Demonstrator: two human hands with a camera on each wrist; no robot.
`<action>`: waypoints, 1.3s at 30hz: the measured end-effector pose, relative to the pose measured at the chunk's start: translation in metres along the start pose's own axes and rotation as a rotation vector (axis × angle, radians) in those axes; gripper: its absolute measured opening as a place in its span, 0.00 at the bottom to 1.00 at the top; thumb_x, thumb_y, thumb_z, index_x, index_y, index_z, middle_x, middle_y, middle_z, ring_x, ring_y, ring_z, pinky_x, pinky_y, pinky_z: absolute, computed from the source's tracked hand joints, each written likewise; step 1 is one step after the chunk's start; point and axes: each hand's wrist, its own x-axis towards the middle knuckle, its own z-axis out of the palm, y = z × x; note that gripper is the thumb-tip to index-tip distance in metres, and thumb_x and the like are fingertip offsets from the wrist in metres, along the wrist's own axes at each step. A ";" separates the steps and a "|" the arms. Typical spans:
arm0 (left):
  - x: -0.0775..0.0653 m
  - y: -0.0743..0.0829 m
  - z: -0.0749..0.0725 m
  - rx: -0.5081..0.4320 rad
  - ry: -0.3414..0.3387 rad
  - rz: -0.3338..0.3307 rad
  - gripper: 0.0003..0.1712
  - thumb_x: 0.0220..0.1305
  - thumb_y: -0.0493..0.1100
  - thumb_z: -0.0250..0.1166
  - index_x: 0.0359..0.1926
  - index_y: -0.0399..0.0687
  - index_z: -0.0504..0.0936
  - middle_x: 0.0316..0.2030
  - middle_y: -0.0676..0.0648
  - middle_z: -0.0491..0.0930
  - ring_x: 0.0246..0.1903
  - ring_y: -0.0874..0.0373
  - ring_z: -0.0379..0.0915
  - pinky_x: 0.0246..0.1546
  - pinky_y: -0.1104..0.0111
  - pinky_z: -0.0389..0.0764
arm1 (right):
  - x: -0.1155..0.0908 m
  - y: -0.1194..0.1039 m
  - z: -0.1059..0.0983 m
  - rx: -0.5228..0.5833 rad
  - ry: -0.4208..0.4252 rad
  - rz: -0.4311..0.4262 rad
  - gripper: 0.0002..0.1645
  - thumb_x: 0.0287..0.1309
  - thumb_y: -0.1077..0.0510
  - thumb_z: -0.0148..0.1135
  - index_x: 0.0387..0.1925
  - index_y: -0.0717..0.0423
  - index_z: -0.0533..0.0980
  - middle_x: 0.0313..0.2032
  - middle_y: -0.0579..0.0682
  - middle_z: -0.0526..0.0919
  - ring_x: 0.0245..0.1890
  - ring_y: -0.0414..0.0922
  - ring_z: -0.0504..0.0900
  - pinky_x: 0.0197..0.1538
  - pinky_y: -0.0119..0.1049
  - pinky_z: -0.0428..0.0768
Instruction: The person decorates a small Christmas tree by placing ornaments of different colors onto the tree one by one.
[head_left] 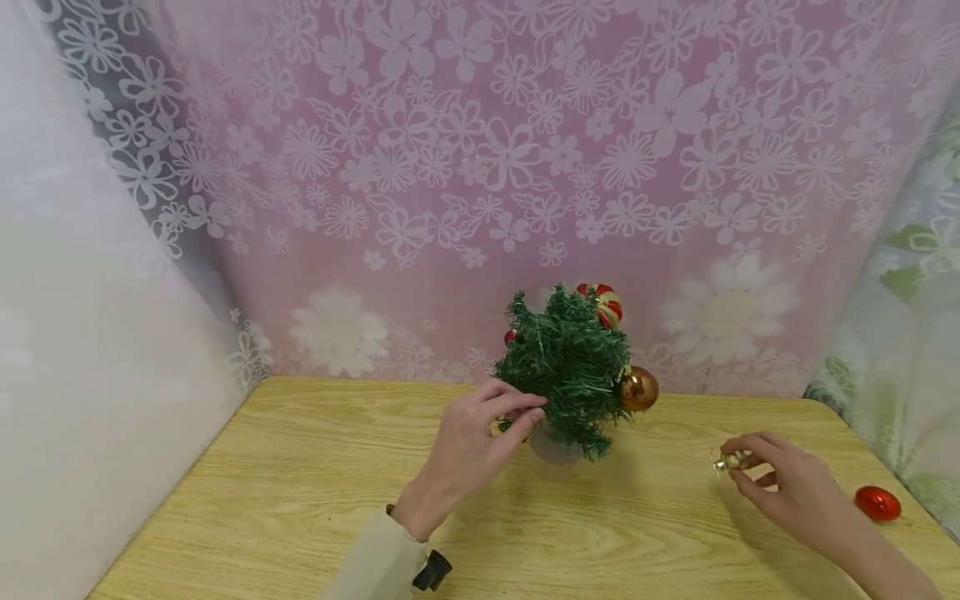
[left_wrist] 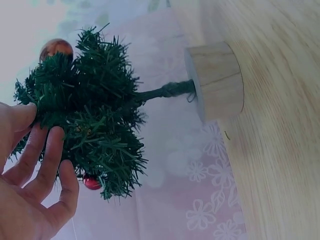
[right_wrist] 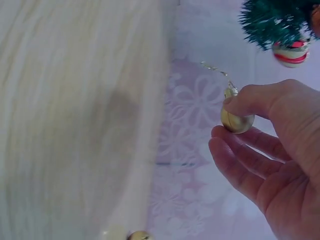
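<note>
A small artificial Christmas tree (head_left: 562,358) stands upright on a round wooden base (left_wrist: 220,82). My left hand (head_left: 468,437) is at its front left side, where thumb and forefinger pinch the tip of a green branch (left_wrist: 47,112). The other fingers are spread beside the needles. To the right of the tree, my right hand (head_left: 798,492) holds a gold bauble (right_wrist: 237,124) between thumb and fingers above the table. A thin gold hanging loop (right_wrist: 217,70) sticks out from the bauble's top. A copper bauble (head_left: 639,389), a red-and-gold striped bauble (head_left: 602,304) and a small red bauble (left_wrist: 92,182) hang on the tree.
A shiny red bauble (head_left: 877,503) lies on the wooden table (head_left: 300,483) near its right edge. Another gold bauble (right_wrist: 140,235) shows at the bottom of the right wrist view. Behind the table hangs a pink flowered curtain (head_left: 450,167), close to the tree.
</note>
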 end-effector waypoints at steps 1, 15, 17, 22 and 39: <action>0.000 0.001 0.001 -0.005 -0.002 0.002 0.09 0.68 0.44 0.69 0.46 0.50 0.91 0.37 0.54 0.83 0.31 0.68 0.78 0.25 0.80 0.69 | 0.001 -0.003 -0.001 0.008 0.015 -0.007 0.30 0.34 0.78 0.78 0.41 0.54 0.82 0.36 0.49 0.81 0.32 0.23 0.79 0.27 0.17 0.76; 0.002 0.013 0.015 -0.026 -0.025 -0.013 0.08 0.71 0.46 0.67 0.46 0.53 0.90 0.38 0.56 0.83 0.35 0.67 0.80 0.26 0.81 0.68 | 0.018 -0.058 -0.023 0.162 0.168 -0.082 0.36 0.31 0.82 0.76 0.46 0.54 0.82 0.42 0.35 0.81 0.40 0.17 0.78 0.33 0.15 0.78; 0.002 0.015 0.017 -0.022 -0.027 -0.022 0.08 0.71 0.46 0.67 0.46 0.53 0.90 0.38 0.56 0.83 0.35 0.68 0.79 0.26 0.81 0.67 | 0.020 -0.064 -0.024 0.182 0.173 -0.092 0.37 0.31 0.82 0.76 0.46 0.54 0.81 0.44 0.34 0.81 0.40 0.17 0.79 0.34 0.15 0.79; 0.003 0.017 0.021 -0.016 -0.025 -0.022 0.08 0.71 0.46 0.67 0.46 0.54 0.90 0.37 0.56 0.82 0.35 0.68 0.79 0.27 0.81 0.68 | 0.026 -0.075 -0.029 0.180 0.176 -0.125 0.40 0.28 0.84 0.76 0.47 0.53 0.81 0.45 0.34 0.81 0.42 0.19 0.79 0.36 0.16 0.80; 0.005 0.028 0.030 -0.066 -0.070 -0.045 0.11 0.73 0.49 0.64 0.49 0.54 0.89 0.39 0.55 0.82 0.37 0.69 0.81 0.29 0.82 0.71 | 0.034 -0.095 -0.042 0.162 0.198 -0.153 0.39 0.29 0.80 0.79 0.47 0.51 0.83 0.45 0.37 0.82 0.34 0.21 0.82 0.39 0.15 0.80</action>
